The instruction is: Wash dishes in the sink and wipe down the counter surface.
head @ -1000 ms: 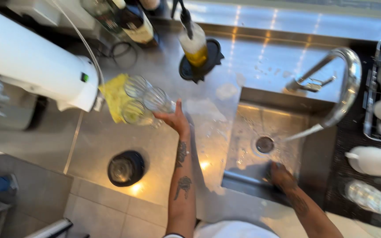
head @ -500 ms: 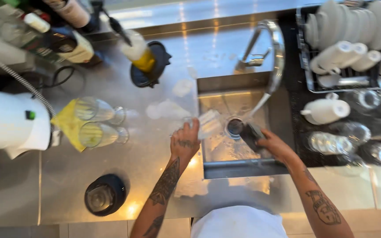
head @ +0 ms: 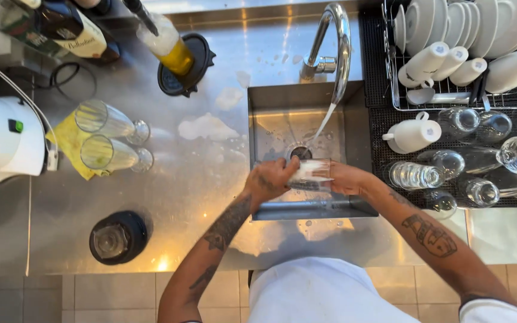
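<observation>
Over the steel sink (head: pixel 270 107) I hold a clear drinking glass (head: pixel 310 174) on its side between both hands. My left hand (head: pixel 270 179) grips one end of it and my right hand (head: pixel 345 177) grips the other end. Water runs from the curved tap (head: pixel 337 42) down toward the drain (head: pixel 300 152) just above the glass. Two more clear glasses (head: pixel 106 134) stand on a yellow cloth (head: pixel 70 143) on the counter to the left, away from my hands.
A dish rack (head: pixel 462 36) with plates and white cups stands at the back right, over a black mat holding several upturned glasses (head: pixel 450 170). Left are a white appliance (head: pixel 1 137), bottles (head: pixel 73 30), a black round holder (head: pixel 118 236) and foam patches (head: pixel 207 127).
My left hand left the glasses on the yellow cloth and came to the sink. Both hands now hold one glass near the running water, and the view has shifted right.
</observation>
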